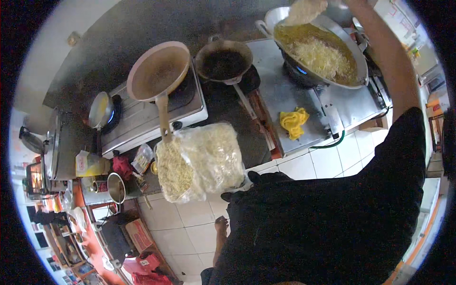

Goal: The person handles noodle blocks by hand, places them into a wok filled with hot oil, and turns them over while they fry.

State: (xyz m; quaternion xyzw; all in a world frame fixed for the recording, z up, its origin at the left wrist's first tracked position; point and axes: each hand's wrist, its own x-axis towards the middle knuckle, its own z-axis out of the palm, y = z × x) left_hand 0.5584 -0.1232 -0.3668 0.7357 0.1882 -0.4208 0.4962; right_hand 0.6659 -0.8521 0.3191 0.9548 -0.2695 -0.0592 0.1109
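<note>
My left hand [221, 224] hangs low beside my black shirt, above the tiled floor, its fingers loosely bent and nothing visible in them. My right forearm reaches past the right side of a large metal wok [362, 67]; the hand itself is beyond the top edge. Pale noodles [306, 11] are over the wok's far side, and what holds them is hidden. More noodles [320, 57] bubble in the yellowish oil, above a blue burner flame [301, 70]. Near the counter edge lies a clear plastic bag [213, 153] beside dry-looking pale noodles [174, 167].
A beige pan [160, 71] on a stove points its handle over the noodles. A dark pan [224, 60] stands between the stoves. A small pan [100, 108] sits over a flame at left. A yellow cloth [294, 123] and green hose [333, 144] lie near the right counter edge.
</note>
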